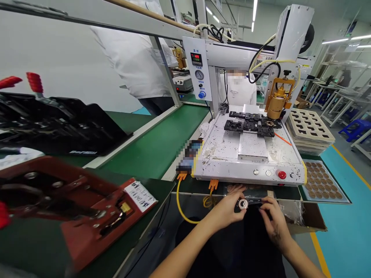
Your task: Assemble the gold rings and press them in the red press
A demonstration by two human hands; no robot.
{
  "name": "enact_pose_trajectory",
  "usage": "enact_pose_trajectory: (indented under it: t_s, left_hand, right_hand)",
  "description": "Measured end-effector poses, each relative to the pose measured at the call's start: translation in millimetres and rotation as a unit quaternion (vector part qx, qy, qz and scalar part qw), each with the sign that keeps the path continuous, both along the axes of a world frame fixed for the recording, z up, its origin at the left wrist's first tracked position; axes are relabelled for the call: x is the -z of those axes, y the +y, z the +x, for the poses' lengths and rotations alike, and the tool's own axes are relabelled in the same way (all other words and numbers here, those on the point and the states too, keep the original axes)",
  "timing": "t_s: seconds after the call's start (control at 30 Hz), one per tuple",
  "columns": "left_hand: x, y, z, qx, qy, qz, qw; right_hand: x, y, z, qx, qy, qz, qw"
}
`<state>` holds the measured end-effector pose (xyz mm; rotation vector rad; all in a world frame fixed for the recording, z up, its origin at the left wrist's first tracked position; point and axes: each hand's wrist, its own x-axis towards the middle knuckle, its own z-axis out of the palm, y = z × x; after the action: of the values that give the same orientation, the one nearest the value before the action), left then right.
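My left hand (230, 208) is closed on a small black part with a shiny round disc (242, 204) on it, pinched between thumb and fingers in front of the machine's front edge. A thin dark strip (255, 202) runs from this part towards my right hand (274, 222). The fingertips of my right hand pinch the strip's far end. Whether the strip and the round part are one piece, I cannot tell. Both hands are above my dark-clothed lap, just below the bench edge.
Ahead stands a white press machine (223, 164) with black fixtures (251, 125) and a brass-coloured head (275, 102). A sheet of round brown pads (323, 181) and stacked trays (310, 127) are at right. A red clamp fixture (87, 235) and green conveyor (156, 143) lie left. People stand beyond.
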<state>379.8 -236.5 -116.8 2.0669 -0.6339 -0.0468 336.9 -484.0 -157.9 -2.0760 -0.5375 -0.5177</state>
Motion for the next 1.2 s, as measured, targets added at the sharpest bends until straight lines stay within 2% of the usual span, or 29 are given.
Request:
enact_pose_trajectory:
  t_s: [0.07, 0.17, 0.23, 0.3, 0.33, 0.4, 0.47, 0.53, 0.6, 0.8, 1.0, 1.2]
  left_hand:
    - [-1.7, -6, 1, -0.018, -0.011, -0.010, 1.000]
    - [-8.1, -10, -2, -0.035, -0.025, -0.016, 0.999]
    - [-13.8, -10, -12, -0.052, 0.008, -0.047, 0.998]
    - [-20.5, -10, -25, -0.059, 0.115, -0.145, 0.981]
    - [-24.2, -10, -33, -0.060, 0.186, -0.212, 0.957]
    - [-32.3, -9, -47, -0.067, 0.310, -0.337, 0.887]
    - [-41.3, -7, -57, -0.087, 0.377, -0.410, 0.826]
    - [-50.3, -5, -65, -0.109, 0.403, -0.442, 0.794]
    - [-58.6, -3, -70, -0.124, 0.414, -0.457, 0.777]
    - [-70.9, 0, -81, -0.119, 0.427, -0.482, 0.756]
    - [-68.0, -4, -88, -0.116, 0.399, -0.494, 0.764]
    - [-65.6, -6, -91, -0.113, 0.382, -0.493, 0.773]
  right_hand:
    - [-14.8, -4, -2, 0.028, 0.050, 0.026, 0.998]
    - [-38.1, -3, -3, 0.028, 0.148, 0.091, 0.984]
    - [-53.6, 2, -5, 0.011, 0.238, 0.175, 0.955]
    - [-67.8, 10, -5, -0.008, 0.311, 0.251, 0.917]
    - [-73.8, 14, -5, -0.013, 0.331, 0.272, 0.904]
    - [-83.3, 22, -2, -0.021, 0.362, 0.293, 0.885]
    - [-89.3, 27, 1, -0.032, 0.394, 0.299, 0.868]
    - [-92.7, 31, 5, -0.048, 0.419, 0.294, 0.858]
    - [-94.8, 32, 6, -0.063, 0.427, 0.285, 0.856]
    - [-96.9, 27, 0, -0.094, 0.424, 0.265, 0.861]
    - [-91.6, 19, -7, -0.144, 0.485, 0.293, 0.811]
    - [-100.6, 22, -11, -0.147, 0.503, 0.275, 0.806]
